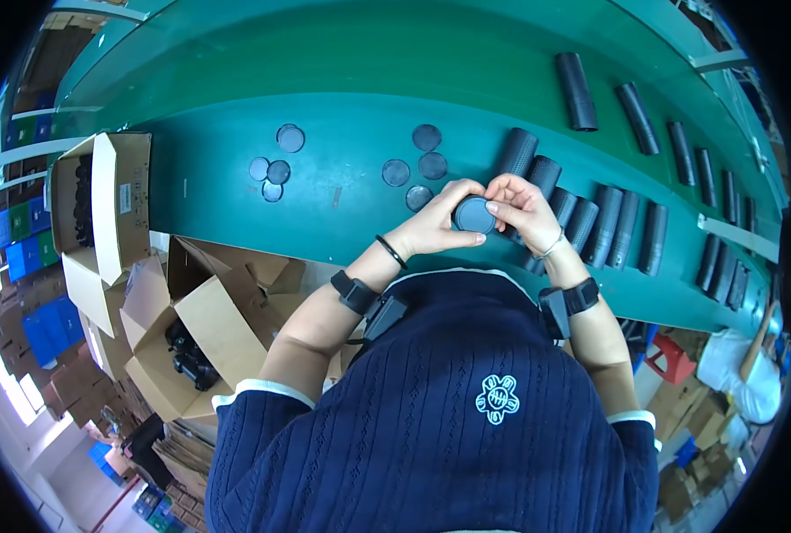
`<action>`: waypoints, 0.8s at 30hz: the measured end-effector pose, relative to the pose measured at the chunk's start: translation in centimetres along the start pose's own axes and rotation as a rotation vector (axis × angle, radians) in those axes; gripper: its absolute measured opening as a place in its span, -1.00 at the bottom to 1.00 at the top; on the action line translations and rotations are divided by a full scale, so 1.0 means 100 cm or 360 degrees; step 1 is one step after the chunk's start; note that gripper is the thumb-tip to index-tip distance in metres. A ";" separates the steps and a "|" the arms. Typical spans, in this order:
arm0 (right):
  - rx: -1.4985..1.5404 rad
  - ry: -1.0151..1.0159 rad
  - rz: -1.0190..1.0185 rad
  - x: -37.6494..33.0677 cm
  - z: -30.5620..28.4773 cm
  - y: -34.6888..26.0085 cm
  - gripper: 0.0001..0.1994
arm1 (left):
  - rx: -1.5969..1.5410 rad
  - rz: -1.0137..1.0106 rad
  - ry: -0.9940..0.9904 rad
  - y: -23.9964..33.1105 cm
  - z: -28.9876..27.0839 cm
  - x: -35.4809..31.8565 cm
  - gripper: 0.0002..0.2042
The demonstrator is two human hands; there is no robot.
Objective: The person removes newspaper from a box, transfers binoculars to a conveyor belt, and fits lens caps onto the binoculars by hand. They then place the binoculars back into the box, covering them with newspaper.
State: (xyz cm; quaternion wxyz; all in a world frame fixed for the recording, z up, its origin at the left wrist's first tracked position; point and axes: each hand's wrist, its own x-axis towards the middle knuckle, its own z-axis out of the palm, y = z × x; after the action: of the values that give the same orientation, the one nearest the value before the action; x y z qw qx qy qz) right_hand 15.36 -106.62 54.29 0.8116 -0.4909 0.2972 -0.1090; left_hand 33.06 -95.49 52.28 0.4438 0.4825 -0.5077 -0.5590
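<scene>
A round black cap [475,216] faces up between my two hands, over the near edge of the green bench. My left hand [440,220] curves round its left side, thumb and fingers gripping the rim. The fingertips of my right hand [521,210] pinch its right edge. Whether a tube sits beneath the cap is hidden. Close by on the left lie several loose flat black discs [433,165]. Just past my right hand lies a textured black tube [519,151], and more black tubes [607,226] lie side by side to the right.
Another cluster of discs [278,171] lies farther left on the bench [342,235]. Black tubes [576,91] lie along the green strip at the far right. Open cardboard boxes [222,329] holding black parts stand at the left. A red stool [671,357] is at the right.
</scene>
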 end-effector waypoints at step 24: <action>-0.1467 0.0389 -0.0721 0.010 0.009 0.013 -0.26 | -0.0413 0.0297 0.0420 0.047 -0.039 0.012 -0.40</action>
State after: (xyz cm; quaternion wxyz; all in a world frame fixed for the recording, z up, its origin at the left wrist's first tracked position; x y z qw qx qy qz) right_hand 16.55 -105.84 53.06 0.4270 -0.8326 0.2932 -0.1963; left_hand 36.76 -97.61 56.77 0.6148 0.4412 -0.4115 -0.5080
